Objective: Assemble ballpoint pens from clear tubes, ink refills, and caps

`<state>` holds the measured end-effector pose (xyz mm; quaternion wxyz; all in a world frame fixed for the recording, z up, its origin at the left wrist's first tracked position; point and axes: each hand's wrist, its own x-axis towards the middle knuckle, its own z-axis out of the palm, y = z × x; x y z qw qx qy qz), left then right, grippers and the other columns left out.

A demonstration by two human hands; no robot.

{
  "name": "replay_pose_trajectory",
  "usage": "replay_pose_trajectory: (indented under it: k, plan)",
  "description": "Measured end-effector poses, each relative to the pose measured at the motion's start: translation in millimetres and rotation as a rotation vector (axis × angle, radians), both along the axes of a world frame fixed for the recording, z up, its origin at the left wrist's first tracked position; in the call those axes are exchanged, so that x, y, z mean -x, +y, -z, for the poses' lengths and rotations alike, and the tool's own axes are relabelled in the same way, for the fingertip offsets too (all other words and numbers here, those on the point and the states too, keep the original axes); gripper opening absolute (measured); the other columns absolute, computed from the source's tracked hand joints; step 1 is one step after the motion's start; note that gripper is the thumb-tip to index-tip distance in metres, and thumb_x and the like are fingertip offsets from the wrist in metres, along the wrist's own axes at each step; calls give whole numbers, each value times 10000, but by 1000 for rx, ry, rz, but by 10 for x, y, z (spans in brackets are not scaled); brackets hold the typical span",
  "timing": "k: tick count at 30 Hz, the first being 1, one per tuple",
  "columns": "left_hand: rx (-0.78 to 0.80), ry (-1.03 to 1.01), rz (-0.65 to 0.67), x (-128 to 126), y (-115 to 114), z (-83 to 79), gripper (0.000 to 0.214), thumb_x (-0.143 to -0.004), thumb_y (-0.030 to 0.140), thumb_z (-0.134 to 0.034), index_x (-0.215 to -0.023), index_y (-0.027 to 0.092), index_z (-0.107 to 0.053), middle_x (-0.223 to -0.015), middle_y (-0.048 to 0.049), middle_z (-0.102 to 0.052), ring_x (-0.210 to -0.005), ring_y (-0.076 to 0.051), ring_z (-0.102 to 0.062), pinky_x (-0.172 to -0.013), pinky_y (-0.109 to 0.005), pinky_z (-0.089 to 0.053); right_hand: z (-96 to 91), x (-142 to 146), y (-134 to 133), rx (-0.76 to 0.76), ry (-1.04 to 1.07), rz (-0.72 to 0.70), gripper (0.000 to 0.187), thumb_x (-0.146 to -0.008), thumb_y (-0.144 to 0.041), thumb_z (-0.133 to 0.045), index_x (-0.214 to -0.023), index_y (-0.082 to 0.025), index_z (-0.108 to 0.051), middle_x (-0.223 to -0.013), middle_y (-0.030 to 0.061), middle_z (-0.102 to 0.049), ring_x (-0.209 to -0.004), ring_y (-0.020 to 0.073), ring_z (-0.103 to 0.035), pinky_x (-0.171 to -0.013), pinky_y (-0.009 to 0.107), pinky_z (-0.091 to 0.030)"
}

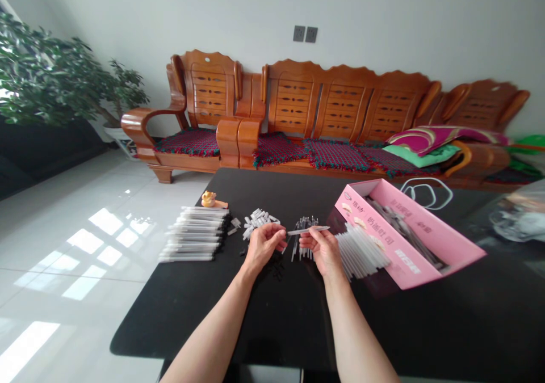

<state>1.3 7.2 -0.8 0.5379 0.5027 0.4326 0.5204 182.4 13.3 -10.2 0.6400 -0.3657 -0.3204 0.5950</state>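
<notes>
A pen barrel [307, 231] is pinched by the right hand [326, 252] just beside the curled left hand [264, 244] (its hold is hidden). Stacked pens [193, 234] are laid out on the worktop [281, 326]; loose clear tubes [361, 251] are left.

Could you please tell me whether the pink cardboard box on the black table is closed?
No, the pink cardboard box lies open, and a bundle of dark slender parts shows inside it.

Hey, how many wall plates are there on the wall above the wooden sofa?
2. The left wall plate and the right wall plate sit side by side on the wall above the wooden sofa. Others may be hidden behind the sofa.
</notes>
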Motion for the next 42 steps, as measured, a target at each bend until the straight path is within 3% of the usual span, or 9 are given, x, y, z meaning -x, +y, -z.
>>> replay_pose_trajectory:
  k: [3, 7, 15, 21, 30, 36, 39, 42]
  plan:
    - [-4, 143, -1, 13, -12, -4, 443, -818, 563, -608, -734, 130, -654, -536, -33, -634, -417, -123, -563, -388, -199, -404, -5, 1, 1, -1, -10, 1, 254, -672, -306, -836, -798, -150, -680, -683, 65, -757, -519, 184, -711, -499, 260, -606]
    - [-34, 224, -6, 27, -13, 14, 417, -815, 548, -614, -710, 145, -644, -504, -11, -610, -386, -99, -513, -378, -186, -337, -2, 6, -2, -2, -16, -10, 252, -681, -299, -831, -805, -144, -676, -687, 72, -757, -532, 193, -717, -491, 259, -605]
    - [-19, 132, 7, 18, 1, 8, 377, -753, 474, -710, -904, 134, -650, -574, 3, -615, -458, -108, -554, -407, -177, -396, 6, 0, 1, 2, -9, -9, 255, -680, -299, -830, -807, -144, -674, -685, 69, -757, -528, 188, -713, -495, 261, -605]
    - [-58, 242, 2, 35, 8, 37, 450, -856, 542, -562, -698, 126, -631, -555, -13, -606, -392, -69, -479, -392, -170, -324, 16, -2, -3, -1, -19, -17, 245, -696, -297, -822, -820, -147, -673, -693, 68, -757, -541, 187, -717, -504, 257, -605]
    - [-67, 173, -12, 33, 11, -2, 373, -767, 479, -699, -886, 128, -663, -599, 5, -618, -447, -88, -527, -439, -185, -373, -7, 2, -7, 4, -16, -9, 266, -675, -304, -834, -809, -141, -673, -687, 71, -756, -529, 186, -711, -500, 260, -603]
    - [-102, 281, -21, 44, 1, 7, 432, -857, 522, -573, -688, 129, -631, -529, 3, -569, -396, -71, -458, -409, -187, -310, 0, 2, -5, 3, -21, -16, 261, -684, -309, -829, -815, -145, -673, -687, 69, -756, -537, 191, -715, -498, 260, -601]
    - [-115, 258, -17, 44, 18, 24, 360, -819, 479, -641, -738, 128, -641, -509, 18, -541, -425, -80, -477, -434, -182, -337, 4, 0, -2, 3, -22, -15, 266, -682, -312, -830, -815, -144, -671, -687, 72, -756, -540, 193, -717, -498, 262, -602]
    - [-107, 198, -19, 41, 25, 17, 339, -778, 448, -695, -880, 126, -663, -618, 0, -609, -471, -87, -519, -460, -183, -386, 4, -3, -2, -1, -21, -11, 266, -680, -307, -831, -818, -145, -671, -689, 69, -756, -538, 189, -715, -506, 266, -605]
